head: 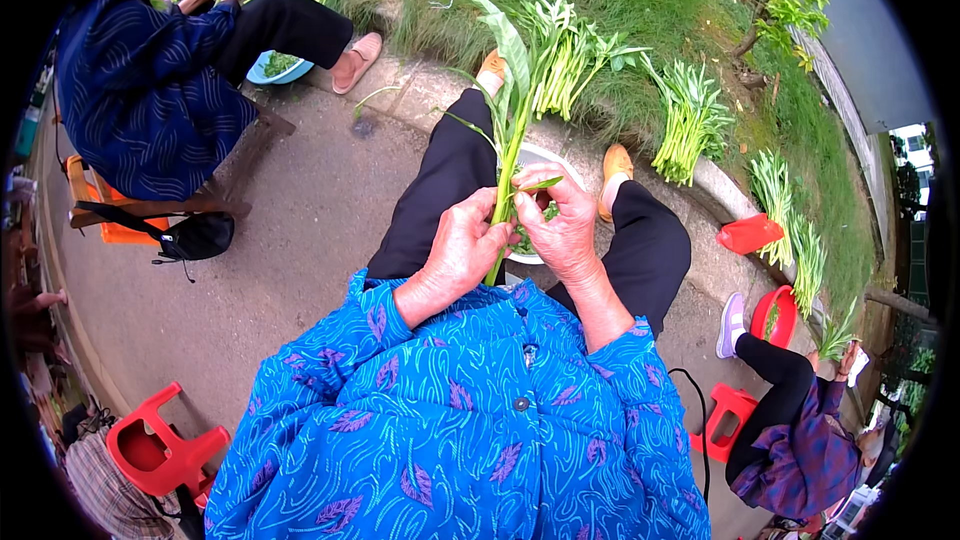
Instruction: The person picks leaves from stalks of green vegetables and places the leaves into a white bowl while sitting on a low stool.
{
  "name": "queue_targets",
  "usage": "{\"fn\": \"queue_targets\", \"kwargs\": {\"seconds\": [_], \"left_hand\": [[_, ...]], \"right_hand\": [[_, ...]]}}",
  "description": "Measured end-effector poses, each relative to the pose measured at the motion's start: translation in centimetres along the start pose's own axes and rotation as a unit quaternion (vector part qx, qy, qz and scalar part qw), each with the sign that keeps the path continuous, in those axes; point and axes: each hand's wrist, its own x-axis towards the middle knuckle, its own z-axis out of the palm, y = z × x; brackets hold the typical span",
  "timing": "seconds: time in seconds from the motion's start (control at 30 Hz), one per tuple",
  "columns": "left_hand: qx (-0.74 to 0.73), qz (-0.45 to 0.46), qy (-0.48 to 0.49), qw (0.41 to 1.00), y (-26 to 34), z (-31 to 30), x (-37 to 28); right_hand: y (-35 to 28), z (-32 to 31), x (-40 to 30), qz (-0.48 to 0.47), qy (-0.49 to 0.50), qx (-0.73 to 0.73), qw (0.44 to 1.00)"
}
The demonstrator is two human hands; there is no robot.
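My left hand [461,240] grips a bunch of long green leafy stalks [512,142], which look like water spinach. The stalks point away from me, with their leafy tops above my hands and their cut ends near my waist. Close against them, my right hand [562,221] pinches a small narrow leaf [544,184] between thumb and fingers. Below the hands, between my knees, is a white basin [570,166] with picked green leaves [551,211] in it. My hands and the stalks hide part of it.
Bundles of greens [559,71] lie along the grassy kerb, another bundle [686,127] to the right. At left a person [150,90] sits near a blue basin [277,69]. Another person [799,435] sits at right by a red basin [784,319]. A red stool [154,439] stands lower left.
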Motion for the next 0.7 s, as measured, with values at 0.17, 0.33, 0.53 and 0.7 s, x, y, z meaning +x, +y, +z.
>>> {"fn": "queue_targets", "kwargs": {"seconds": [0.17, 0.33, 0.53, 0.7], "left_hand": [[0.023, -0.001, -0.004, 1.000, -0.1, -0.1, 0.1], [0.043, -0.014, -0.004, 0.999, 0.1, -0.1, 0.1], [0.039, -0.022, -0.004, 0.999, 0.3, 0.0, 0.1], [0.014, -0.047, -0.019, 0.999, 0.2, -0.1, 0.3]], "right_hand": [[0.2, -0.5, 0.3, -0.050, -0.047, -0.057, 0.996], [0.4, -0.7, 0.5, -0.077, -0.068, -0.088, 0.991], [0.6, -0.4, 0.2, -0.041, -0.048, -0.070, 0.996], [2.3, -0.8, -0.2, 0.111, 0.071, -0.026, 0.991]]}}
